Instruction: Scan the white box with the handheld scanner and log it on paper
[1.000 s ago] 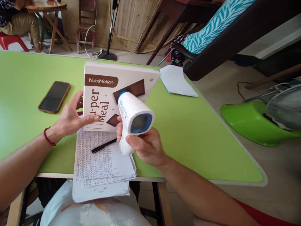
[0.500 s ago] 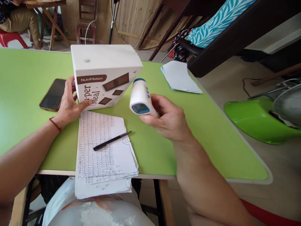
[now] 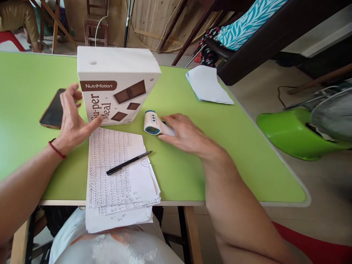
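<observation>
A white NutriMotion box (image 3: 118,60) stands upright on the green table. Beside its left side is my left hand (image 3: 73,117), fingers apart and thumb stretched across the box's lower front corner; whether the thumb touches it I cannot tell. Right of the box, a white and blue infrared thermometer (image 3: 152,123) lies on the tabletop. My right hand (image 3: 185,134) is around its handle, thumb on the near side and fingers on the far side. Handwritten sheets (image 3: 118,190) overhang the near table edge, with a black pen (image 3: 129,162) lying across them.
A dark smartphone (image 3: 53,110) lies behind my left hand. Folded white paper (image 3: 210,86) rests near the table's (image 3: 242,165) far right edge. On the floor at right is a green plastic object (image 3: 286,134). A seated person's leg (image 3: 22,18) shows at the far left.
My right hand has lowered the thermometer from the air onto the table. My left hand has loosened from the box and spread its fingers. The camera view has shifted slightly.
</observation>
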Tool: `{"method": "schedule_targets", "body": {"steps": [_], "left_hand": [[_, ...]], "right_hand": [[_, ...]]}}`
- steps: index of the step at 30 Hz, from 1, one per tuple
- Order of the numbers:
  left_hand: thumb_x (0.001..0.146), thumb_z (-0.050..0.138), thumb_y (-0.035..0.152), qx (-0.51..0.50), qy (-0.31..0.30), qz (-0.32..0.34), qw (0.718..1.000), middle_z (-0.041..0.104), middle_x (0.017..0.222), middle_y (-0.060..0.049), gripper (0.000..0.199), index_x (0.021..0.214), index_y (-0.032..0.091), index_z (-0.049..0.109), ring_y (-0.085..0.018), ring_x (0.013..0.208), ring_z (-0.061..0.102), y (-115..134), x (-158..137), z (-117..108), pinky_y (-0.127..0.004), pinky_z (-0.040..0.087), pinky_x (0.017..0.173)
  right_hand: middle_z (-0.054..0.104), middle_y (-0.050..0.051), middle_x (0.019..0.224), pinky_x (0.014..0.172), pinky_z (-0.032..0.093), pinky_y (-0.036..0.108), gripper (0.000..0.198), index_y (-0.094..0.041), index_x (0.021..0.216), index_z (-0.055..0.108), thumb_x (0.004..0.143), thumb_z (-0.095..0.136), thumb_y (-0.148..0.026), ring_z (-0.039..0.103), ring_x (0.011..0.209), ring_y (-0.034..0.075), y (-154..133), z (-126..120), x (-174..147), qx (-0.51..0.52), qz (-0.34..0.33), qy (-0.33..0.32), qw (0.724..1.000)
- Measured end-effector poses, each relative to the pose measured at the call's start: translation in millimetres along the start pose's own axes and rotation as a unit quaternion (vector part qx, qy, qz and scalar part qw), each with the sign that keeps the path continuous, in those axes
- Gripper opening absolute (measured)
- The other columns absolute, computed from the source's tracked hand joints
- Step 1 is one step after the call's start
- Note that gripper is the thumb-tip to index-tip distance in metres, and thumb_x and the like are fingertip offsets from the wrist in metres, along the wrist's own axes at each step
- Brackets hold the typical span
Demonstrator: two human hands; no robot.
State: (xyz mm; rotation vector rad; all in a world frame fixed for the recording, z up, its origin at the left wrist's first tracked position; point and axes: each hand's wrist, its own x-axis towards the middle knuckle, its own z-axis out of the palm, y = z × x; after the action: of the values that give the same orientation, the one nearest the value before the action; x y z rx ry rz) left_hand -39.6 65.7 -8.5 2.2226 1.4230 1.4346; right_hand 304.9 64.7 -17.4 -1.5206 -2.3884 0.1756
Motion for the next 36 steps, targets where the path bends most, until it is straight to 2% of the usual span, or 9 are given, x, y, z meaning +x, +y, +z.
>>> {"method": "schedule_targets", "body": {"steps": [3, 6, 9, 12, 15, 19, 24, 29, 36], "left_hand": [[0.085, 0.060, 0.071, 0.026, 0.087, 0.030, 0.995, 0.046, 0.121, -0.008, 0.066, 0.130, 0.028, 0.038, -0.027, 0.112, 0.053, 17.1, -1.6, -6.7, -0.047, 0.053, 0.092], [0.088, 0.065, 0.048, 0.005, 0.111, 0.099, 0.989, 0.050, 0.101, -0.004, 0.039, 0.117, 0.027, 0.048, -0.017, 0.082, 0.055, 28.5, -2.5, -9.2, -0.035, 0.052, 0.071], [0.087, 0.063, 0.019, 0.003, 0.023, 0.167, 0.986, 0.050, 0.075, 0.002, 0.015, 0.099, 0.022, 0.055, -0.011, 0.060, 0.046, 36.1, -5.4, -7.3, -0.026, 0.043, 0.056], [0.092, 0.058, 0.017, 0.016, -0.119, 0.182, 0.976, 0.052, 0.070, 0.002, 0.002, 0.093, 0.017, 0.059, -0.011, 0.058, 0.049, 41.7, -10.6, -3.7, -0.024, 0.042, 0.053], [0.096, 0.055, 0.023, 0.020, -0.219, 0.168, 0.961, 0.058, 0.075, -0.002, 0.012, 0.093, 0.015, 0.063, -0.012, 0.061, 0.054, 42.3, -15.5, -0.3, -0.024, 0.045, 0.054], [0.097, 0.053, 0.026, 0.025, -0.251, 0.146, 0.957, 0.062, 0.083, -0.007, 0.017, 0.095, 0.015, 0.066, -0.017, 0.070, 0.059, 36.9, -17.3, 1.8, -0.028, 0.048, 0.060], [0.099, 0.053, 0.030, -0.006, -0.295, 0.186, 0.937, 0.062, 0.091, -0.010, 0.022, 0.099, 0.015, 0.069, -0.020, 0.079, 0.060, 32.3, -17.1, 3.0, -0.033, 0.050, 0.070], [0.100, 0.052, 0.036, 0.028, -0.360, 0.225, 0.905, 0.059, 0.093, -0.012, 0.031, 0.115, 0.017, 0.071, -0.025, 0.082, 0.055, 31.3, -20.7, 5.6, -0.042, 0.047, 0.079], [0.098, 0.056, 0.040, 0.056, -0.390, 0.204, 0.896, 0.056, 0.095, -0.011, 0.033, 0.121, 0.021, 0.071, -0.025, 0.085, 0.052, 31.4, -21.9, 7.3, -0.042, 0.043, 0.082]], "right_hand": [[0.065, 0.013, 0.104, 0.087, 0.054, 0.046, 0.032, -0.020, 0.113, 0.070, 0.081, 0.066, -0.024, 0.063, 0.101, 0.032, -19.4, -12.0, -9.3, 0.030, -0.053, 0.075, 0.995], [0.067, 0.008, 0.091, 0.078, 0.054, 0.037, 0.018, -0.021, 0.099, 0.074, 0.087, 0.062, -0.019, 0.065, 0.087, 0.022, -42.7, -20.7, -18.6, 0.090, -0.148, 0.014, 0.985], [0.068, 0.006, 0.080, 0.068, 0.048, 0.033, 0.013, -0.020, 0.090, 0.076, 0.087, 0.063, -0.017, 0.063, 0.077, 0.019, -55.8, -18.3, -21.3, 0.068, -0.208, -0.045, 0.975], [0.066, 0.005, 0.071, 0.062, 0.042, 0.031, 0.013, -0.020, 0.078, 0.074, 0.084, 0.063, -0.014, 0.060, 0.069, 0.018, -55.9, -10.0, -18.8, 0.045, -0.223, -0.055, 0.972], [0.062, 0.000, 0.062, 0.055, 0.036, 0.029, 0.015, -0.021, 0.069, 0.067, 0.076, 0.062, -0.010, 0.054, 0.059, 0.015, -50.8, -5.6, -17.6, 0.055, -0.200, -0.047, 0.977], [0.058, -0.003, 0.058, 0.051, 0.034, 0.028, 0.014, -0.023, 0.065, 0.059, 0.067, 0.059, -0.009, 0.050, 0.053, 0.013, -50.5, -8.5, -17.7, 0.123, -0.092, 0.017, 0.988], [0.060, -0.003, 0.059, 0.048, 0.040, 0.027, 0.008, -0.024, 0.066, 0.056, 0.068, 0.061, -0.019, 0.050, 0.050, 0.012, -66.5, -4.2, -12.7, 0.350, 0.032, 0.088, 0.932], [0.063, -0.001, 0.060, 0.047, 0.045, 0.026, 0.005, -0.021, 0.072, 0.060, 0.071, 0.058, -0.026, 0.056, 0.051, 0.013, -83.2, 19.7, -12.9, 0.470, 0.058, 0.041, 0.880], [0.057, -0.005, 0.052, 0.044, 0.040, 0.023, 0.012, -0.023, 0.066, 0.053, 0.073, 0.062, -0.024, 0.046, 0.045, 0.009, -92.4, 36.6, -17.8, 0.414, 0.055, 0.078, 0.905]]}}
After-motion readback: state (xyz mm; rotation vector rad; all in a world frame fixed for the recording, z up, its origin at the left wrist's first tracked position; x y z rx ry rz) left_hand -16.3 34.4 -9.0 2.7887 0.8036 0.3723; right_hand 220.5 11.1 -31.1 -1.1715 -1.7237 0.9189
